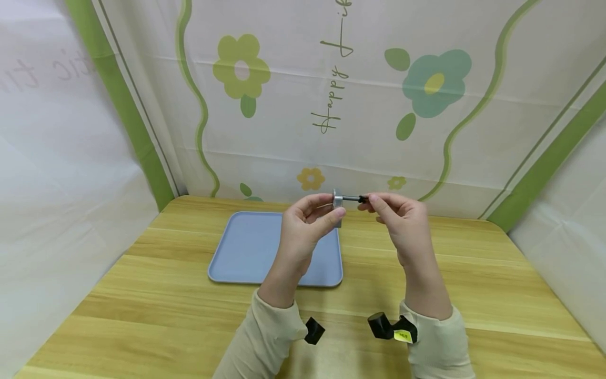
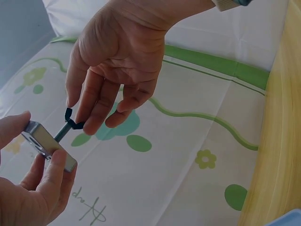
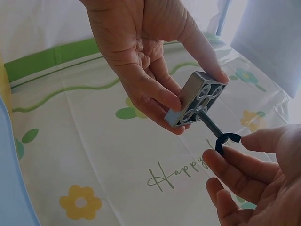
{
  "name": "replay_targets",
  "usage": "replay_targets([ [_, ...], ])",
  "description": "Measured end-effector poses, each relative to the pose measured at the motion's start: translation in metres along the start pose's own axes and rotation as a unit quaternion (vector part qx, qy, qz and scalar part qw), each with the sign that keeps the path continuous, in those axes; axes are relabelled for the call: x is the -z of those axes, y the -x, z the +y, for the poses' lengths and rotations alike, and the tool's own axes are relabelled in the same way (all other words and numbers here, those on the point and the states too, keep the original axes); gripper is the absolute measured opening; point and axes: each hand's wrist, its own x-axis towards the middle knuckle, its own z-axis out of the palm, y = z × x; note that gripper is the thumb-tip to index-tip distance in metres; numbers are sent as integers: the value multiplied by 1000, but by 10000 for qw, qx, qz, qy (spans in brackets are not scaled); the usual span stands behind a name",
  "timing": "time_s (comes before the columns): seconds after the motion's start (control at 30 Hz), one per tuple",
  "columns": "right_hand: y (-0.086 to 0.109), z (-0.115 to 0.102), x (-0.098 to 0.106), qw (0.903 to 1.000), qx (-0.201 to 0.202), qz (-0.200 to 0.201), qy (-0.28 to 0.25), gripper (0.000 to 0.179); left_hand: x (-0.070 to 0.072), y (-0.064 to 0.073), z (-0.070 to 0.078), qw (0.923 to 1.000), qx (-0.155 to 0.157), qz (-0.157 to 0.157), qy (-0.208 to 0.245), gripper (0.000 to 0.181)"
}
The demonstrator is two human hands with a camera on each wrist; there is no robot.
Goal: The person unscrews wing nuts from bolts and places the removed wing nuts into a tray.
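Observation:
Above the table my left hand holds a small silver metal block by its edges, thumb on one side and fingers on the other. Round holes and recesses mark the face of the block turned toward my right hand. My right hand pinches the black winged head of a wing screw between thumb and fingers. The threaded shaft, also plain in the left wrist view, reaches from the wings to the middle of the block's face, where its tip is hidden.
A light blue tray lies on the wooden table behind and below my left hand. White cloth walls with printed flowers stand at the back and sides. A small black camera sits at my right wrist.

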Motion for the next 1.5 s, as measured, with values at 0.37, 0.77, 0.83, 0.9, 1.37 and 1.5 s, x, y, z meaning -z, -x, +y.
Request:
replay_targets([
  [0.37,0,1,1,9996,174,-127,-202,19,0,1,0,10000,-78,-21,44,32],
  [0.77,-1,2,0,9986,464,-157,-172,27,0,1,1,10000,-9,-18,33,34],
  [0.83,-1,2,-1,9985,510,-155,-102,26,0,1,0,10000,-11,-26,30,34],
  [0.9,0,2,-1,9984,551,-146,-53,26,0,1,0,10000,-17,-34,19,34],
  [1.37,0,0,-5,9904,847,307,-1049,18,0,1,1,10000,-39,-20,19,34],
  [1.5,0,-2,-3,9845,729,878,-1330,14,0,1,0,10000,-49,-16,39,33],
])
